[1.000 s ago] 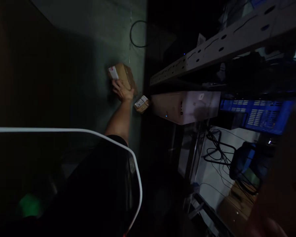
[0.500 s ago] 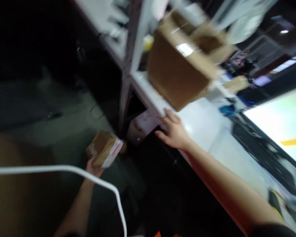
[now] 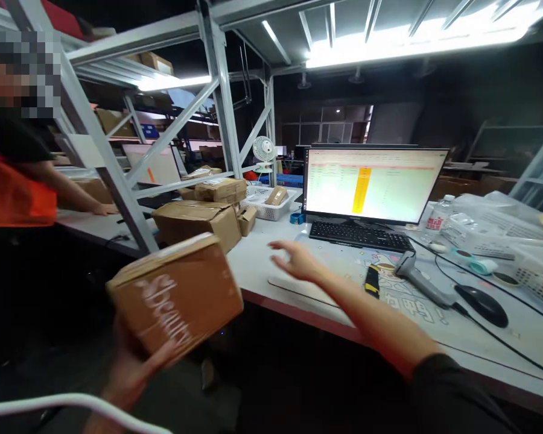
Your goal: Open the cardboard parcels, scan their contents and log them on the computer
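Observation:
A brown cardboard box (image 3: 203,295) with white lettering that ends in "beauty" is tilted in front of the table edge. My left hand (image 3: 133,367) grips it from below, thumb on the lettered face. Over the white table (image 3: 256,262) my right hand (image 3: 296,260) is stretched out, fingers apart and holding nothing. It is close to the left end of a printed desk mat (image 3: 339,256). Behind the held box, a larger carton (image 3: 199,220) stands on the table with smaller boxes (image 3: 221,190) on and around it.
A monitor (image 3: 373,181) and keyboard (image 3: 362,235) stand at the back. On the mat lie a barcode scanner (image 3: 423,282), a mouse (image 3: 482,304) and a black-and-yellow cutter (image 3: 371,281). White baskets (image 3: 280,208) hold parcels. Metal shelf posts (image 3: 221,90) rise behind. Another person's hand (image 3: 104,209) is at left.
My view has swung up from the floor to the table and monitor. The box in my left hand has risen and come closer. My right hand has left the table edge.

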### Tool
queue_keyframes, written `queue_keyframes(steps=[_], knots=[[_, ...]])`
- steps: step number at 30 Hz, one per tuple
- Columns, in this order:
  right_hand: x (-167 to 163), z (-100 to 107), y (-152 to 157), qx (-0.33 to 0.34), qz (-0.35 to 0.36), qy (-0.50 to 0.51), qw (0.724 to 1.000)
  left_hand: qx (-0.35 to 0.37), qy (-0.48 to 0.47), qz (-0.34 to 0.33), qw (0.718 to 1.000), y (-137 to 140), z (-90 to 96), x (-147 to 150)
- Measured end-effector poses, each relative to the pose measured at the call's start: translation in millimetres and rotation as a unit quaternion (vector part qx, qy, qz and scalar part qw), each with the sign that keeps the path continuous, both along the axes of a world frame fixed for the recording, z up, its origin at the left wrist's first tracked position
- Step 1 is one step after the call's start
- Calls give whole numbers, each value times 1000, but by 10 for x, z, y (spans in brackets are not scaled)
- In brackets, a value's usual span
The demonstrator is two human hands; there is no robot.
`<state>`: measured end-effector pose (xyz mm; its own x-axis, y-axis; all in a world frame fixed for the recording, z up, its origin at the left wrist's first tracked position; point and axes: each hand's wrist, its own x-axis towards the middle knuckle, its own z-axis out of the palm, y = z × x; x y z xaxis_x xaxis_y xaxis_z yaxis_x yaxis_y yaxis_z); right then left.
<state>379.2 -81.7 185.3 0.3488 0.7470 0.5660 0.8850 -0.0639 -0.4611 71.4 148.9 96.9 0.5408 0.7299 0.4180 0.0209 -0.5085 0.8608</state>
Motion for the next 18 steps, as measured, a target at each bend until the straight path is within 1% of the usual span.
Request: queue_keyframes(steps=[1, 2, 3, 4, 5, 6, 7, 8, 9, 10, 12, 13, 15, 18], knots=[[205, 55, -432, 21, -53, 8, 998, 61, -18, 18, 998, -136, 61, 108], [406, 87, -877, 29, -111, 7, 993, 151, -19, 16, 988, -261, 147, 264], [590, 91, -1324, 30, -180, 6, 983, 269, -10, 6, 963, -376, 250, 453], [744, 66, -1757, 18, -263, 9, 965, 383, -4, -11, 924, -480, 358, 660], [861, 14, -2159, -2, -349, 14, 937, 478, -2, -27, 878, -575, 459, 873], [938, -60, -2516, -27, -417, 21, 908, 553, -1, -46, 832, -661, 545, 1081], [977, -146, -2813, -64, -467, 36, 881, 605, -1, -66, 793, -737, 611, 1275], [988, -237, -3042, -108, -502, 51, 857, 640, 1, -84, 764, -803, 659, 1452], [980, -325, -3204, -155, -520, 68, 837, 663, 7, -100, 742, -858, 694, 1608], [965, -402, -3302, -201, -525, 85, 823, 678, 18, -115, 726, -904, 721, 1742], [941, -517, -3355, -267, -519, 107, 805, 691, 57, -136, 708, -983, 782, 1936], [943, -556, -3337, -285, -517, 114, 799, 693, 85, -148, 701, -1023, 825, 1998], [980, -607, -3273, -302, -521, 120, 789, 687, 147, -180, 688, -1111, 940, 2067], [1108, -616, -3197, -318, -536, 121, 772, 664, 217, -242, 673, -1244, 1128, 2110]])
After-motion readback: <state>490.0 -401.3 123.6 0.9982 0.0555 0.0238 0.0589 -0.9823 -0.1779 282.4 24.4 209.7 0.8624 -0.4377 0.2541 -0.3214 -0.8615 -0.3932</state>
